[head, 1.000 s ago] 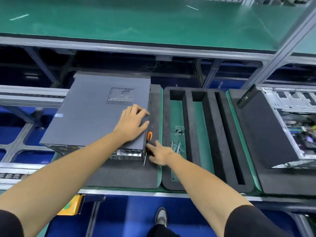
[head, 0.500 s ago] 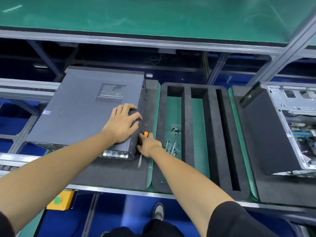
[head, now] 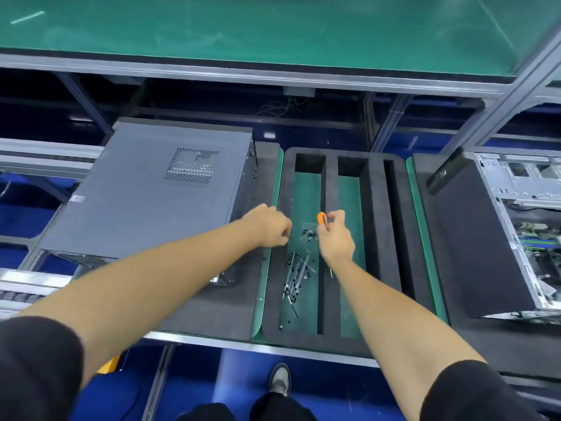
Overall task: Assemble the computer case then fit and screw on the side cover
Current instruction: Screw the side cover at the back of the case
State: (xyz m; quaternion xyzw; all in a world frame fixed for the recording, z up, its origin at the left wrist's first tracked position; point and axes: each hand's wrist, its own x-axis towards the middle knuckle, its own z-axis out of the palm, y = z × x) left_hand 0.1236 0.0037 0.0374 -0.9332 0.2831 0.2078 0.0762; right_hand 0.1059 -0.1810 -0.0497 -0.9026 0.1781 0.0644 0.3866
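The grey computer case lies on its side on a black foam mat, its vented side cover facing up. My right hand grips an orange-handled screwdriver over the left slot of the black foam tray. A small pile of black screws lies in that slot just left of the hand. My left hand hovers at the tray's left rim with fingers curled; whether it holds a screw I cannot tell. Long thin screws and rods lie lower in the same slot.
A second computer case, open with its metal frame and wiring showing, stands at the right on another foam mat. A green shelf runs above. The bench edge lies near my feet.
My left hand left the case's side cover and moved right to the tray. My right hand lifted the screwdriver from beside the case and carried it over the screws.
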